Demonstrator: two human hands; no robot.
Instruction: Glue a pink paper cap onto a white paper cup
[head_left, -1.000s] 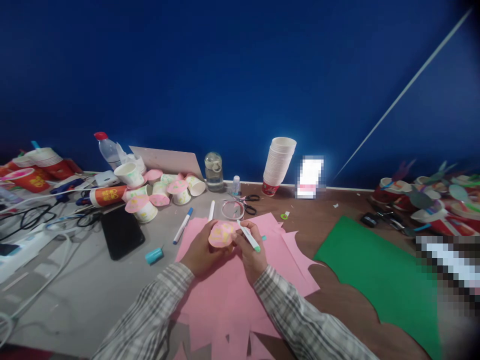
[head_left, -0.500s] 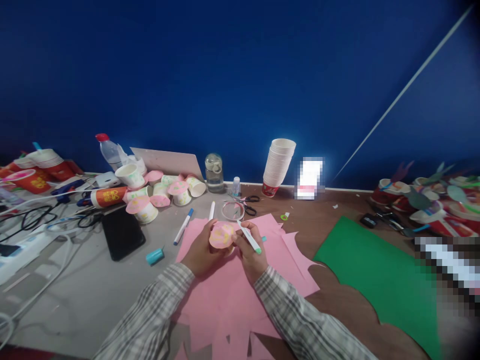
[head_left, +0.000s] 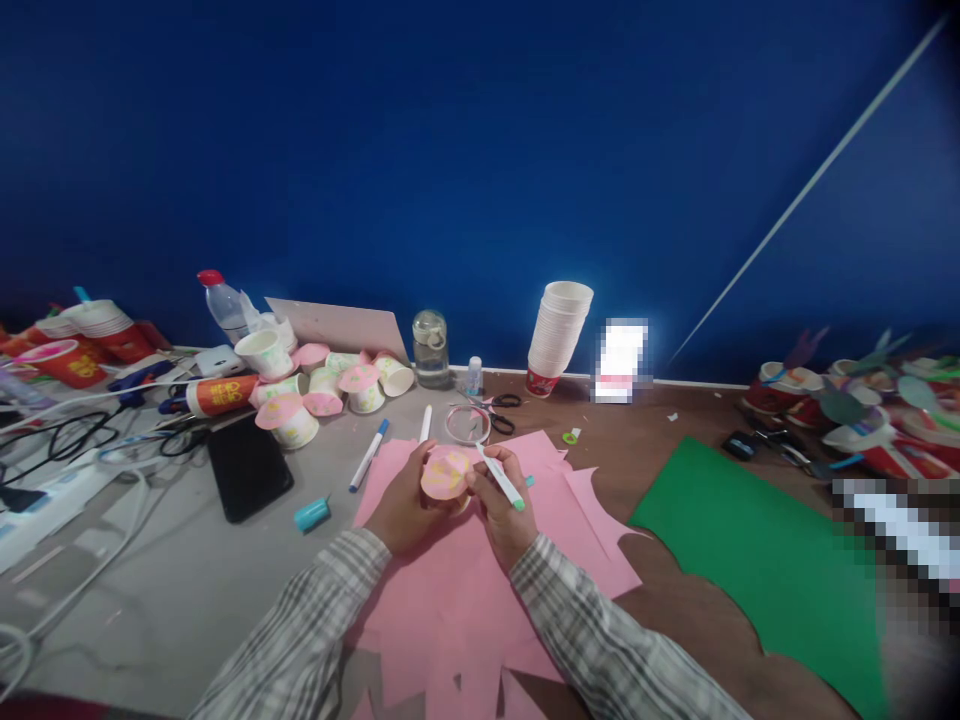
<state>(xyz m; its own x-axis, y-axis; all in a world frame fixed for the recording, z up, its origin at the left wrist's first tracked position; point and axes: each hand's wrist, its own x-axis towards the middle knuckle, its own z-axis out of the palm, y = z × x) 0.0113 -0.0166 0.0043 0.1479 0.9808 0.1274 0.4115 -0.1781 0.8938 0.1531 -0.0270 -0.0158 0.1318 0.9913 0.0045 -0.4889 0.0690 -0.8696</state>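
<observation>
My left hand point(head_left: 411, 505) is closed around a small paper cup topped with a pink paper disc point(head_left: 447, 472) that bears yellow marks. Most of the cup is hidden by the fingers and the disc. My right hand point(head_left: 504, 505) grips a white marker with a green end point(head_left: 501, 476), and its fingertips touch the right edge of the disc. Beneath both hands lie cut sheets of pink paper point(head_left: 465, 590). Just beyond them are a round clear dish point(head_left: 468, 425), black scissors point(head_left: 504, 412) and a white marker point(head_left: 426, 424).
Several small cups with pink tops point(head_left: 289, 418) cluster at the back left, near a black phone point(head_left: 247, 470) and cables. A tall stack of paper cups point(head_left: 559, 330) stands behind, beside a water bottle point(head_left: 430, 350). Green paper point(head_left: 757, 560) covers part of the right side.
Both hands keep their hold on the cup and the marker, with almost no movement. The whole view has shifted very slightly.
</observation>
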